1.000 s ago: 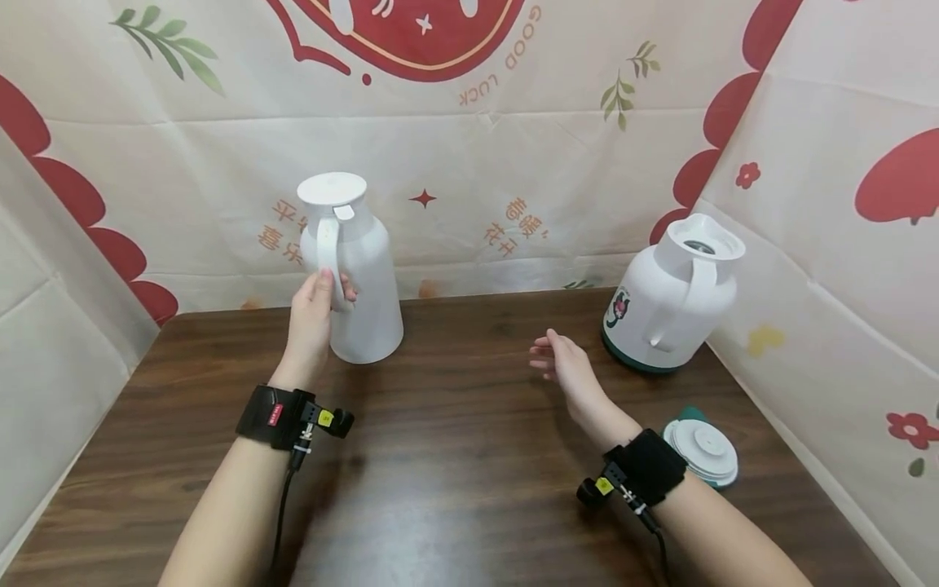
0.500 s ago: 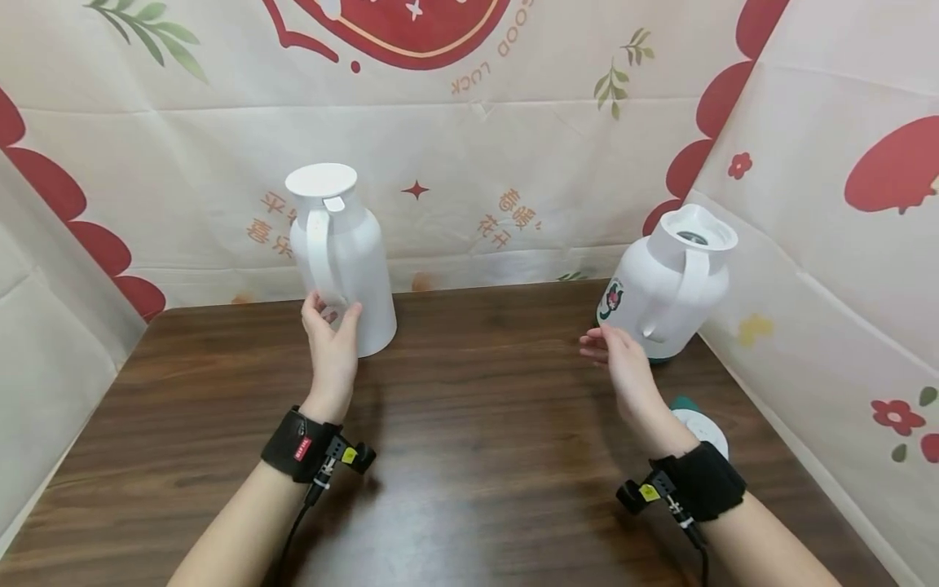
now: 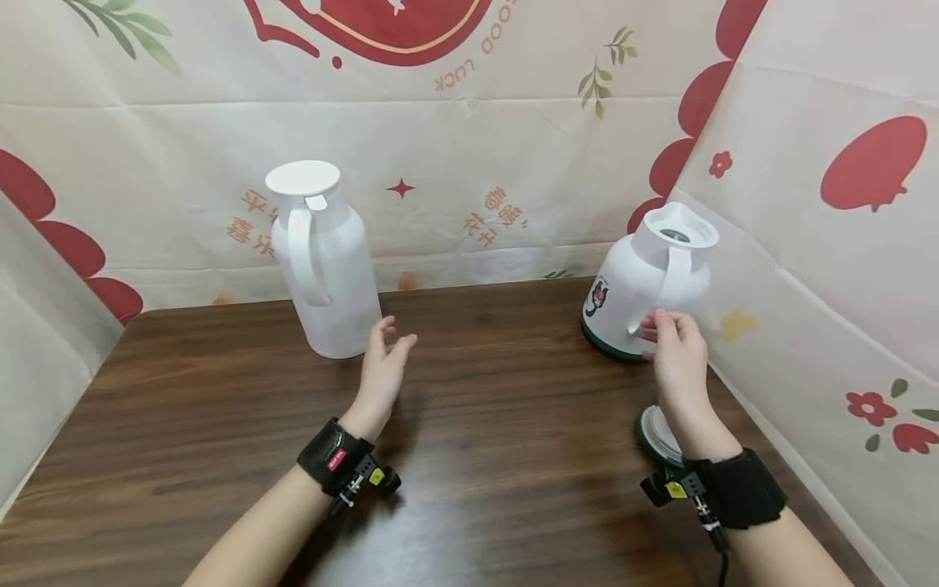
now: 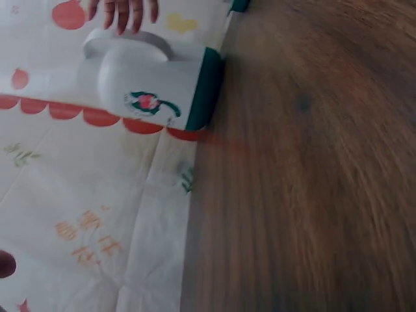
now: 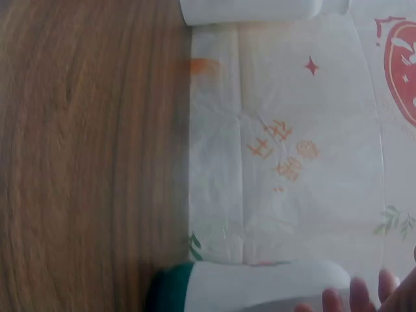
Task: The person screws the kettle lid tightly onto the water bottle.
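At my eleven o'clock the tall, plain white jug point(image 3: 337, 269) stands upright under its flat cap point(image 3: 303, 178), and at its four o'clock my left hand point(image 3: 381, 371) has thumb and fingers apart, holding nothing. At one o'clock stands the squat white flask point(image 3: 647, 273), dark green at the base, flower-printed, its spouted mouth uncovered; a round lid point(image 3: 660, 434) lies at its six o'clock, and at five my right hand point(image 3: 681, 363) hangs loose-fingered by the handle point(image 3: 674, 281), not wrapped round it, though I can't tell whether it touches.

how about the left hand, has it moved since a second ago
Yes: the left hand came off the tall white pitcher's handle and shifted right.
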Demonstrator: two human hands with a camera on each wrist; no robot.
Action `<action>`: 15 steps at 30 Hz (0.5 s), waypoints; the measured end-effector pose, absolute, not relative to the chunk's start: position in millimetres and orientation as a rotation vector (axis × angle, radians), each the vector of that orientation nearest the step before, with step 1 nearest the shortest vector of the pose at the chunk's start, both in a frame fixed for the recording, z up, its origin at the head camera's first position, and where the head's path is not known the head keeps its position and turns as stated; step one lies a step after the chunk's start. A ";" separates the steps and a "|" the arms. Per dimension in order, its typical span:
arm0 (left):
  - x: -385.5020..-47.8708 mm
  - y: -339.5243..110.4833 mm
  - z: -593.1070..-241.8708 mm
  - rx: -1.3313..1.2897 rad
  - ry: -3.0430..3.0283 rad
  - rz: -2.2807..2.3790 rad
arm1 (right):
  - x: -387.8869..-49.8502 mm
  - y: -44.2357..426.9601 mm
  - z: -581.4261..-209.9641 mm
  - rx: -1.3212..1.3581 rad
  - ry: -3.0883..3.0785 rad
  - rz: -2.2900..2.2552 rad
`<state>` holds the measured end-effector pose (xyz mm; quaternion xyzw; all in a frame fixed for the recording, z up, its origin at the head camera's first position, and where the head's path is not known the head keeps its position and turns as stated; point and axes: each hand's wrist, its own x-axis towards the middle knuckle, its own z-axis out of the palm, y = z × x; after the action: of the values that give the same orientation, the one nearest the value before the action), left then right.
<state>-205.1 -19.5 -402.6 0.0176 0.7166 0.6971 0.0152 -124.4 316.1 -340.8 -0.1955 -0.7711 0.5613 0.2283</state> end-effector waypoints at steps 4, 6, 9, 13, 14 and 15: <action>-209.4 -4.4 -407.1 0.146 2.257 2.039 | -126.5 324.9 -335.0 -0.583 -2.092 1.605; -212.5 2.8 -409.0 0.179 2.272 1.971 | -128.3 328.8 -332.6 -0.605 -2.088 1.650; -217.4 13.1 -411.5 0.214 2.279 1.880 | -132.2 334.1 -330.1 -0.623 -2.063 1.711; -223.7 27.7 -413.9 0.286 2.259 1.814 | -137.4 340.4 -328.2 -0.612 -2.047 1.784; -225.2 31.8 -413.9 0.309 2.250 1.811 | -138.5 341.6 -328.0 -0.607 -2.045 1.804; -226.8 36.1 -414.0 0.326 2.243 1.807 | -139.5 342.6 -327.9 -0.605 -2.040 1.832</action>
<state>-226.8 36.1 -414.0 0.1117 0.7681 0.6187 0.1214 -139.5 342.6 -327.9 -0.2124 -0.7165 0.6433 0.1664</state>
